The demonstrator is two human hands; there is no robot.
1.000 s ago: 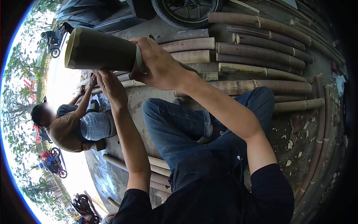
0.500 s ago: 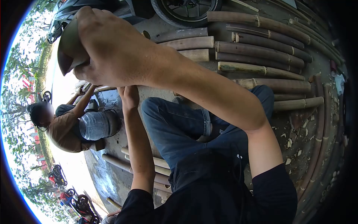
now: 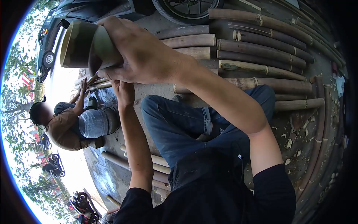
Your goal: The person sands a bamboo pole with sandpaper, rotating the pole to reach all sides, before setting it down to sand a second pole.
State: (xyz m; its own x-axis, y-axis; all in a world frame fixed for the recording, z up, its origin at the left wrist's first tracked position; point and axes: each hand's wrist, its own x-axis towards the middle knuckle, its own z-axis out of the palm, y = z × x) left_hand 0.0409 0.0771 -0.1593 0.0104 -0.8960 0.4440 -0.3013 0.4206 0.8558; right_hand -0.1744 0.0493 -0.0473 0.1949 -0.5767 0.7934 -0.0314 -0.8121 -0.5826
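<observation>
High at the upper left, my right hand (image 3: 138, 50) is closed round a curved olive-green piece (image 3: 106, 48); whether it is a blade or bamboo I cannot tell. Against its left side shows a thick tube-like piece (image 3: 77, 44) with a pale rim, which looks like bamboo. Just below, my left hand (image 3: 125, 91) is raised with bent fingers, their tips hidden behind my right hand. What it grips cannot be made out.
Cut bamboo lengths (image 3: 261, 50) lie on the ground beyond my knees. A motorcycle wheel (image 3: 188, 7) is at the top. On the left, a person (image 3: 63, 128) crouches by a clear plastic jug (image 3: 93, 123). Long poles (image 3: 320, 123) and chips (image 3: 290, 143) lie right.
My right hand has moved right and slightly down in the view. The tube-like piece now shows beside the olive-green one. The crouching person's hands show more clearly.
</observation>
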